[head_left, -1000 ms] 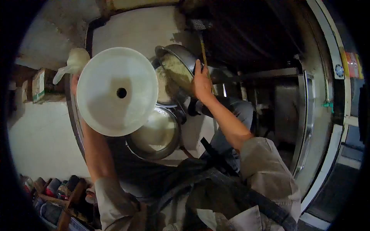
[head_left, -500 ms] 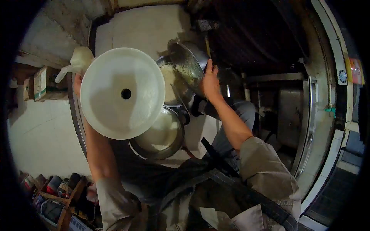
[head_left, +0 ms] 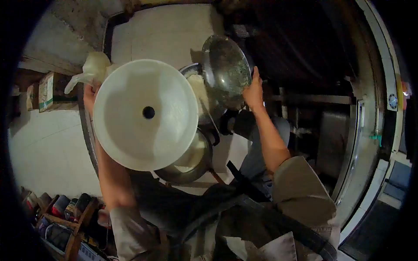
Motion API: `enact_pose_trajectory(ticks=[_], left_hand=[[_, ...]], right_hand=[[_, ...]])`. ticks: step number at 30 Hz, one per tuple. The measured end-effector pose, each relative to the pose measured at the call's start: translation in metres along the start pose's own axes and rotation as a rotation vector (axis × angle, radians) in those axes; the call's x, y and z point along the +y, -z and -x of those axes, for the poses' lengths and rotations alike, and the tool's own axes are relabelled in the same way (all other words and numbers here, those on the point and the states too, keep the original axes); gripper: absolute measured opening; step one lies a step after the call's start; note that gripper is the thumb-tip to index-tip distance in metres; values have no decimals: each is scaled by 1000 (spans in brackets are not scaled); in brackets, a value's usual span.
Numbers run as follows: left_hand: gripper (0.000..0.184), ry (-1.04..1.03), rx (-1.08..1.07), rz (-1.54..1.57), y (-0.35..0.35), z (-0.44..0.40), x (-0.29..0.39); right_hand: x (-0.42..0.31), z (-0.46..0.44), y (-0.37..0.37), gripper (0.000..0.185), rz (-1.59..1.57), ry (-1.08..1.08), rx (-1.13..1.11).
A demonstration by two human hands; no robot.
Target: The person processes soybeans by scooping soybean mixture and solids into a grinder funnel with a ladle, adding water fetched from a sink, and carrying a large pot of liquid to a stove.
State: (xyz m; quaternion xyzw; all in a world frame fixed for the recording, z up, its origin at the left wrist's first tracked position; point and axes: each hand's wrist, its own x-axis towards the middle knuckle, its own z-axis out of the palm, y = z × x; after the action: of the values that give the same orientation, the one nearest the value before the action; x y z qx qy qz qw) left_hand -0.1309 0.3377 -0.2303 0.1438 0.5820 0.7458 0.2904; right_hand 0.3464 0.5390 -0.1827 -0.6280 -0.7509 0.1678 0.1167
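Observation:
A wide white round bowl (head_left: 126, 135) with a dark round spot at its centre covers much of the left middle. My left hand (head_left: 89, 99) is closed at its left edge, most of the fingers hidden behind it. Just above that hand is a pale, cloudy plastic bag (head_left: 96, 67) with a twisted end. My right hand (head_left: 253, 93) grips the rim of a steel bowl (head_left: 224, 71), tilted on its side and smeared inside. Below and partly behind it sits another metal bowl holding white powder (head_left: 199, 87). A pan (head_left: 204, 163) with pale contents stands nearer me, partly covered.
Pale floor tiles (head_left: 52, 152) lie to the left. A cardboard box (head_left: 54, 92) stands by the left wall, and a wooden rack (head_left: 74, 224) of jars and packets is at lower left. A metal-edged counter (head_left: 348, 148) runs along the right. A wooden handle (head_left: 215, 176) projects beside the pan.
The steel bowl in my right hand has moved right and turned, showing more of its smeared inside. The white bowl looks slightly larger and has shifted right and down in view.

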Motion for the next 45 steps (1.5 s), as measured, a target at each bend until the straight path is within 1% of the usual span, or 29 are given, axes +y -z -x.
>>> enact_pose_trajectory(ticks=[1, 2, 4, 6, 7, 9, 10, 11, 13, 14, 15, 18, 20, 21, 23, 24, 26, 27, 28, 30, 34, 35, 36, 38, 40, 41, 43, 44, 45], left_hand=[[26, -73, 7, -123, 0, -3, 3], [27, -145, 24, -246, -1, -5, 6], [30, -187, 10, -379, 7, -14, -5], [33, -221, 1, -520, 19, -17, -17], [34, -203, 14, -572, 14, -12, -11], [36, -167, 35, -675, 4, -2, 3], [36, -122, -8, -594, -1, 5, 10], [36, -78, -51, -511, -7, 13, 16], [34, -116, -4, -627, -30, 27, 36], [34, -60, -7, -616, -35, 32, 43], [34, -3, -6, -608, -41, 37, 48], [38, 20, 4, -564, -50, 42, 53], [39, 46, -37, -436, -37, 36, 43], [39, 42, -22, -439, -35, 37, 46], [39, 20, -54, -406, -38, 38, 49], [43, -12, -137, -421, -35, 34, 48], [45, -6, -122, -410, -33, 32, 48], [48, -4, -120, -397, -32, 29, 48], [48, -10, -104, -402, -23, 21, 37], [50, 88, -14, -359, -11, 18, 24], [49, 96, -6, -333, -7, 6, 18], [51, 70, -95, -340, -6, 7, 18], [52, 43, -171, -342, -7, 7, 22], [51, 80, -199, -294, -13, 8, 32], [51, 115, -232, -243, -23, 11, 43], [47, 135, -240, -186, -28, 13, 48], [44, 152, -241, -126, -33, 15, 51], [46, 111, -266, -208, -35, 15, 51], [49, 67, -292, -290, -36, 13, 53]], right_hand=[[7, -9, -6, 84, -8, 4, 0], [12, -19, -16, 84, -101, 1, 4], [6, -42, -38, 83, -209, 8, -1], [-5, -60, -64, 69, -427, -143, -79], [-1, -75, -94, 69, -440, -136, -94], [10, -101, -163, 64, -793, -95, -222], [-9, -102, -180, 63, -725, -84, -214], [-25, -104, -194, 63, -739, -78, -235], [-55, -110, -223, 60, -911, -217, -331], [-72, -109, -234, 59, -977, -304, -376], [-86, -108, -242, 59, -988, -304, -399], [-117, -102, -271, 57, -898, -368, -511], [-120, -102, -300, 58, -794, -246, -652], [-125, -99, -305, 58, -794, -235, -665], [-129, -92, -315, 55, -917, -266, -822], [-134, -91, -305, 55, -912, -262, -832], [-153, -85, -276, 52, -620, -278, -1172], [-149, -79, -279, 52, -613, -267, -1179], [-145, -72, -294, 46, -746, 302, -1055], [-146, -64, -295, 42, -842, 870, -879], [-170, -64, -268, 40, -929, 175, -1098], [-173, -60, -265, 41, -943, -5, -1130], [-182, -69, -258, 41, -936, 5, -1137], [-201, -90, -239, 44, -607, 185, -1018], [-254, -81, -147, 49, -556, 396, -879], [-271, -76, -114, 49, -549, 405, -880], [-293, -63, -76, 50, -449, 851, -762], [-299, -55, -75, 50, -444, 858, -763], [-306, -46, -75, 42, -309, 948, -662]])
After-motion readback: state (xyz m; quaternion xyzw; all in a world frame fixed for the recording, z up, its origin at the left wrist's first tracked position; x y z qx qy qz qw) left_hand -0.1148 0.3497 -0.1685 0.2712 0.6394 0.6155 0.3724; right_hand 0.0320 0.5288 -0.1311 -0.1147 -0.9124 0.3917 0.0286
